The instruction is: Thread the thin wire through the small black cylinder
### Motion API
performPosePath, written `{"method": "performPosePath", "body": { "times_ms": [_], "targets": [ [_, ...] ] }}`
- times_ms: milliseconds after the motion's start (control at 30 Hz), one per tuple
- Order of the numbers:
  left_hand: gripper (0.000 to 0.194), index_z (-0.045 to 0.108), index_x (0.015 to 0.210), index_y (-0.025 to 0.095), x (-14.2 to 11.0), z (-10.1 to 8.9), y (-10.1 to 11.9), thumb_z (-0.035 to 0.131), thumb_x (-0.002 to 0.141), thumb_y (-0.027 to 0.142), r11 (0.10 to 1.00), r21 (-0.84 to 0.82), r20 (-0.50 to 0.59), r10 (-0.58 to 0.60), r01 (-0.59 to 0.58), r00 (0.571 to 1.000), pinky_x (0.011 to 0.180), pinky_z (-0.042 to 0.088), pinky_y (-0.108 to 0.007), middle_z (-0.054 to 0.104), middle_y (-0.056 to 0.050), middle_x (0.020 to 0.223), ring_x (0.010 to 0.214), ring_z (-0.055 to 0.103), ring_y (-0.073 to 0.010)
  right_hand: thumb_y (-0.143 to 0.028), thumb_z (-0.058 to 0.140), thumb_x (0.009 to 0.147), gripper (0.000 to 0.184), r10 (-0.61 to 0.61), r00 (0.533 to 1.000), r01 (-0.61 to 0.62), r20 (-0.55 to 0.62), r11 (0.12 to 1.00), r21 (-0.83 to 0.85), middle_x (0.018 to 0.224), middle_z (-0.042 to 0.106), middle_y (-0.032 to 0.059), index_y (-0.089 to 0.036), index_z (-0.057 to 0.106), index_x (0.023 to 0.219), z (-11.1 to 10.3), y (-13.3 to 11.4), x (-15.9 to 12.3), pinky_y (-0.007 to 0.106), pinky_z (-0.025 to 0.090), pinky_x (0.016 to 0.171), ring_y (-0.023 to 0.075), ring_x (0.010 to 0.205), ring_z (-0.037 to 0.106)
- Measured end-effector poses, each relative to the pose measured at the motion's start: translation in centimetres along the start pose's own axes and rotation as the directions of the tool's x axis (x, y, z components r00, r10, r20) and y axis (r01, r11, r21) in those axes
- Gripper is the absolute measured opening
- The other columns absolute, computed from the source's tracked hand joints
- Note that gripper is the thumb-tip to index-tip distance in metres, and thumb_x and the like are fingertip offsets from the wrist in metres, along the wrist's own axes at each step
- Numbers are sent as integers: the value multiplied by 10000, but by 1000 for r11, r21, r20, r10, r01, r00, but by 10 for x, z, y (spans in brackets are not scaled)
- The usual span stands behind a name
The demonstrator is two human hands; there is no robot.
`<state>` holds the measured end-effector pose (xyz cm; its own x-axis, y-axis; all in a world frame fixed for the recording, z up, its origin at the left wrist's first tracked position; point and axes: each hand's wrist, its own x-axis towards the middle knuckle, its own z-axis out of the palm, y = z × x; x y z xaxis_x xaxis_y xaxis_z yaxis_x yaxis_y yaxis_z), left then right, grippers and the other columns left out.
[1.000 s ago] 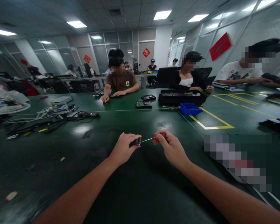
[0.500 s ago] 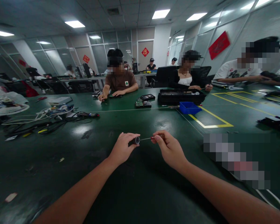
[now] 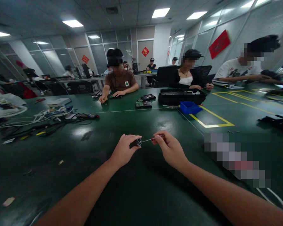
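My left hand (image 3: 124, 149) is closed round a small black cylinder (image 3: 138, 142) whose round end, with a pale rim, faces right. Most of the cylinder is hidden by my fingers and palm. In my right hand (image 3: 168, 147) is a screwdriver (image 3: 153, 138) with a reddish handle, pinched between thumb and fingers. Its thin metal shaft points left and its tip meets the cylinder's open-looking end; whether the tip sits inside cannot be made out. Both hands are held above the green table (image 3: 122, 201).
Tangled cables (image 3: 44, 121) lie at the left. Ahead are opened hard drives (image 3: 145, 102), a black tray (image 3: 182, 96) and a blue bin (image 3: 190, 107). A blurred-out object (image 3: 235, 160) lies at the right with a white cord. Several people sit across the table.
The screwdriver handle has shifted slightly left, closer to the cylinder. The left hand keeps its grip in about the same place. The whole view has moved slightly.
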<state>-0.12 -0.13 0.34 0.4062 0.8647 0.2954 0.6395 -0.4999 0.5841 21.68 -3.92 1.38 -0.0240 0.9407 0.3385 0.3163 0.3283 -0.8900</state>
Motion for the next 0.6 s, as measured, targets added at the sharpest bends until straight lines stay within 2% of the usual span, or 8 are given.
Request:
{"method": "performPosePath", "body": {
  "times_ms": [167,367,467,600],
  "targets": [
    [370,644,1248,297,0,1,-2,684,885,238,1000,19,-1,-14,14,1000,1150,293,-571,670,-36,1249,1181,578,-264,-410,489,986,231,-10,1000,9,-12,999,-53,915,741,56,-221,617,1020,1,3,-1,375,554,763,218,853,720],
    [390,649,1249,306,1,2,-6,706,869,238,999,28,9,-29,29,1000,1127,322,-555,679,-29,1215,1141,585,-270,-414,463,1005,228,-72,990,57,-122,991,-118,882,707,47,-228,596,1007,-8,3,1,356,532,747,209,819,693],
    [387,648,1251,309,1,3,-5,705,873,251,999,24,19,-32,32,999,1127,311,-564,681,-27,1199,1128,584,-274,-398,454,1014,215,-112,989,100,-96,986,-130,898,699,44,-230,586,1034,-10,2,0,349,525,752,205,835,687],
    [385,647,1247,314,0,4,-3,707,871,254,999,25,38,-43,42,998,1113,329,-557,683,-15,1176,1116,584,-268,-376,443,1020,208,-126,992,118,-23,967,-226,873,692,37,-232,594,1013,-9,1,0,343,506,718,203,813,679]
  ]
}}
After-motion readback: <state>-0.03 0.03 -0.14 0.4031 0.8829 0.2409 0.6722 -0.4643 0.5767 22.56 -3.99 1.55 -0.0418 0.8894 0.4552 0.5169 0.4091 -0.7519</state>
